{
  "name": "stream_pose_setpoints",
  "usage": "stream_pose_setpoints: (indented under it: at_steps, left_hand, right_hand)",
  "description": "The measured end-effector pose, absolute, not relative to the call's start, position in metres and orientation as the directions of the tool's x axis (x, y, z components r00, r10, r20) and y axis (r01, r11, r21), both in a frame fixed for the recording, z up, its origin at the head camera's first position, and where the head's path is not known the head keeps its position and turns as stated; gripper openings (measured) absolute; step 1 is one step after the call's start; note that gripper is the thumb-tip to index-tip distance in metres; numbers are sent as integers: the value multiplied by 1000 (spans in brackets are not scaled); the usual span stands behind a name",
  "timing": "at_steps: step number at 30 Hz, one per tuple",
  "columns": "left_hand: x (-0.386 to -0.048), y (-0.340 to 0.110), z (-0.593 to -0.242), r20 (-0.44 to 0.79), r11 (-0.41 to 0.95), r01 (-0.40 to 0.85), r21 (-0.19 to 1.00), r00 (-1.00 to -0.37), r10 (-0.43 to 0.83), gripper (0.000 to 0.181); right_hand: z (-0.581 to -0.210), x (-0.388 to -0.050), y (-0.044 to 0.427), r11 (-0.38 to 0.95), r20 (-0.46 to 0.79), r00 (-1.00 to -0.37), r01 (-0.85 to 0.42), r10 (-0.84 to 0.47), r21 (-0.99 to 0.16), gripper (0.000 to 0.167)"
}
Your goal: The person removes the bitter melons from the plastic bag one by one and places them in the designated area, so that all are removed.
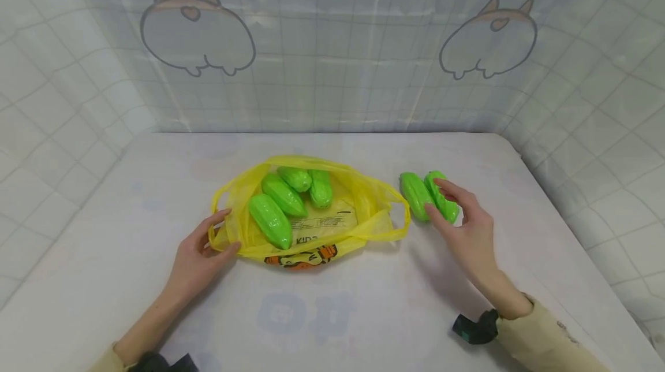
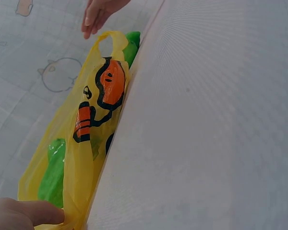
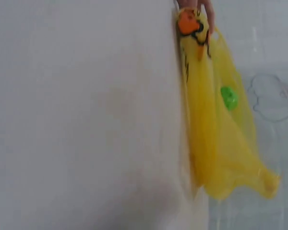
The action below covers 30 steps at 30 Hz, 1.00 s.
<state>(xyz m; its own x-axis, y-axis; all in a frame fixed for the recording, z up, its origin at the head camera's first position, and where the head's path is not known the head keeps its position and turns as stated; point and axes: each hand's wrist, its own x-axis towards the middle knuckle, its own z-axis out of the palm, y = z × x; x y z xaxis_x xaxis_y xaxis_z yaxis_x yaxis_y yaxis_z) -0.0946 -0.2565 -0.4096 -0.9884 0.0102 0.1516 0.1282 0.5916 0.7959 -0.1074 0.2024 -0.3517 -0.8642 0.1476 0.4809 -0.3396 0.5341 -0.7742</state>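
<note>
A yellow plastic bag [image 1: 374,224] lies with its mouth spread wide at the middle of the table. Inside it are several glossy green cucumber-like toys [image 1: 270,220]. My left hand [image 1: 194,265] holds the bag's left end at the handle, thumb on the near side and fingers on the far side. Two more green cucumber-like toys [image 1: 414,196] lie side by side to the right of the bag. Over the rightmost one hovers my right hand [image 1: 467,239], thumb and fingers apart around it; the left wrist view shows this hand [image 2: 102,14] above the table, gripping nothing.
The bag's right handle loop [image 1: 402,216] reaches close to the loose green toys. A white table [image 1: 312,331] carries everything. Tiled-pattern curtains [image 1: 343,43] with cartoon animal prints hang behind and along both sides.
</note>
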Motion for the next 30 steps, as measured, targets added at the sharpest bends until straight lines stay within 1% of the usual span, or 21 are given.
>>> stream_pose_setpoints:
  at_steps: [4, 9, 11, 17, 25, 30]
  left_hand:
    - [-95, -256, -410, 151, 575, 131, 807, -988, 14, 64]
    - [-96, -256, -411, 149, 560, 134, 817, -989, 19, 65]
    - [-96, -256, -412, 150, 565, 135, 814, -988, 21, 65]
    - [-96, -256, -410, 148, 565, 133, 814, -989, 20, 66]
    - [-94, -256, -406, 140, 574, 125, 809, -990, 19, 68]
    - [-94, -256, -406, 143, 577, 126, 807, -990, 16, 68]
  right_hand:
    - [-348, -105, 188, 485, 520, -850, -421, 84, -766, 49]
    - [-346, -103, 171, 414, 596, -803, -541, 3, -732, 52]
    - [-345, -104, 165, 411, 612, -790, -567, -27, -714, 52]
    - [-343, -108, 145, 466, 579, -808, -554, -104, -690, 53]
    - [-345, -121, 118, 492, 491, -848, -520, -198, -699, 50]
    - [-349, -131, 102, 518, 454, -860, -505, -233, -690, 51]
